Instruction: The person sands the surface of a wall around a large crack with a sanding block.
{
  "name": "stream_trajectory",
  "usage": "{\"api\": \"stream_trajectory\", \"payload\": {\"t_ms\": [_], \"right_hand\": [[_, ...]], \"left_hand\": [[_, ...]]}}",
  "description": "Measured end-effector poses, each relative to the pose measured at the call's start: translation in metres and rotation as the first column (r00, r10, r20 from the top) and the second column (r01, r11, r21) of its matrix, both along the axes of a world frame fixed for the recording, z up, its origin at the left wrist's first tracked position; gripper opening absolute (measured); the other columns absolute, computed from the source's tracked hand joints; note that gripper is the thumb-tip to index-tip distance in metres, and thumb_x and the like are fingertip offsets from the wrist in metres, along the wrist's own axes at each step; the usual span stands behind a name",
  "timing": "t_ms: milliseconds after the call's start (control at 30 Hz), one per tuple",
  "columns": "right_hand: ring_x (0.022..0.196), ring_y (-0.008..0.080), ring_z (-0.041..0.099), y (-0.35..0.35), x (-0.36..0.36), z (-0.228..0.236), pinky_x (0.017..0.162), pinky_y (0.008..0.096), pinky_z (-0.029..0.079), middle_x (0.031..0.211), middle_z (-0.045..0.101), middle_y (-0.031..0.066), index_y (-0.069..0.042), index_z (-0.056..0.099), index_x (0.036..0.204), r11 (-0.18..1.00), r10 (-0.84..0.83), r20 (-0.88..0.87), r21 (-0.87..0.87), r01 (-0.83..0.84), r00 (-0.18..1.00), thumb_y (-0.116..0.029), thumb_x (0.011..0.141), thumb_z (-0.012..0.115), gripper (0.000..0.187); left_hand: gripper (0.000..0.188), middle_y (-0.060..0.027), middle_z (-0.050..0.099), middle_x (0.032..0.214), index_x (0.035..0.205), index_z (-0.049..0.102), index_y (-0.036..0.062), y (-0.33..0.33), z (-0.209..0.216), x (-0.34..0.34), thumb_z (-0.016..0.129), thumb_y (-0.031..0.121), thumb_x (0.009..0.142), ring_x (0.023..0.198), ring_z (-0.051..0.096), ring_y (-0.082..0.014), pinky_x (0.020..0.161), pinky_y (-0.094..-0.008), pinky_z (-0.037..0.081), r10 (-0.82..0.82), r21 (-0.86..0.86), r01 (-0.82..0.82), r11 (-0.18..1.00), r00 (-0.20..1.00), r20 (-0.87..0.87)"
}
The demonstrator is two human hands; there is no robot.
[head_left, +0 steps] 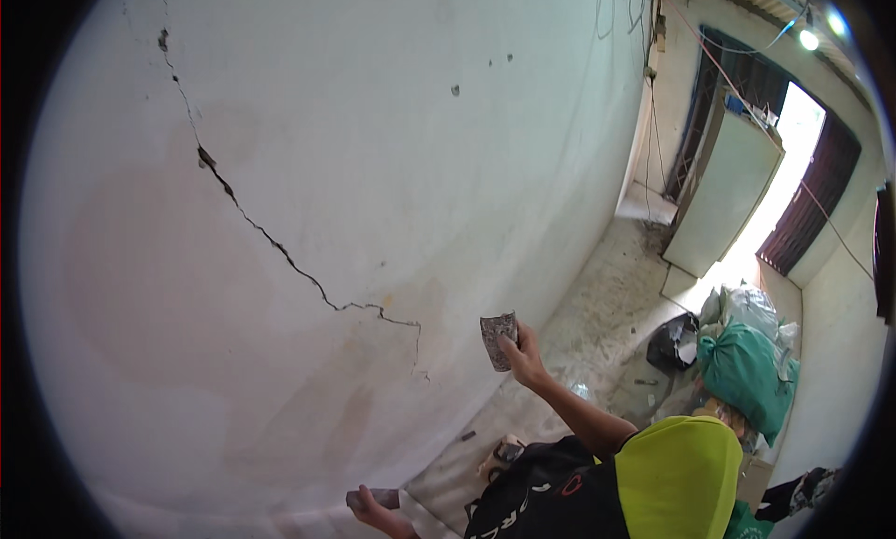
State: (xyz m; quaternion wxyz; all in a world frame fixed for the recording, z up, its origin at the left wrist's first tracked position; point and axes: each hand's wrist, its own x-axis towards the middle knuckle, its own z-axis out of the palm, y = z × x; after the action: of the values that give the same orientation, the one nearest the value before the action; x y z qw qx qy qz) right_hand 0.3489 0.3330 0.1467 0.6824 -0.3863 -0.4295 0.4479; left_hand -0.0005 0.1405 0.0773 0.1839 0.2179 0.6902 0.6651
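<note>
Cracked plaster (355, 184) backs a block (494, 338) (mottled grey) in the right hand (525, 358).

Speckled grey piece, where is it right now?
In the head view, the speckled grey piece is just below and right of centre, in the right hand, right of the wall crack.

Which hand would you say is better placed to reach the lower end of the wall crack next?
Probably the right hand: holding a flat grey piece, it appears nearer that end of the crack; the left hand, holding a dark block, sits lower in view. Depth is unclear.
</note>
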Motion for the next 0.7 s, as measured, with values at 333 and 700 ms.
{"api": "stream_trajectory", "payload": {"t_ms": [333, 700], "right_hand": [[0.101, 0.0368, 0.063, 0.173, 0.015, 0.12, 0.085, 0.0378, 0.052, 0.116, 0.06, 0.0229, 0.005, 0.05, 0.123, 0.729, -0.611, 0.312, 0.581, 0.363, 0.727, 0.01, 0.09, 0.049, 0.034], [0.126, 0.0381, 0.049, 0.222, 0.05, 0.026, 0.101, 0.0427, 0.046, 0.142, 0.044, 0.0235, 0.003, 0.049, 0.131, 0.754, -0.653, 0.591, 0.443, 0.485, 0.474, 0.011, 0.079, 0.05, 0.052]], "left_hand": [[0.029, -0.0007, 0.042, 0.056, 0.074, 0.039, 0.0119, -0.022, 0.05, 0.057, 0.058, 0.015, 0.095, 0.049, 0.036, -0.013, 0.047, -0.033, 0.037, -0.112, 0.057, 0.102, 0.993, 0.971, 0.212], [0.023, -0.0056, 0.056, 0.09, 0.098, 0.055, -0.0005, -0.009, -0.074, 0.076, 0.068, 0.016, 0.087, 0.074, 0.057, -0.0159, 0.064, -0.0301, 0.05, -0.127, -0.07, 0.159, 0.985, 0.934, 0.334]]}}
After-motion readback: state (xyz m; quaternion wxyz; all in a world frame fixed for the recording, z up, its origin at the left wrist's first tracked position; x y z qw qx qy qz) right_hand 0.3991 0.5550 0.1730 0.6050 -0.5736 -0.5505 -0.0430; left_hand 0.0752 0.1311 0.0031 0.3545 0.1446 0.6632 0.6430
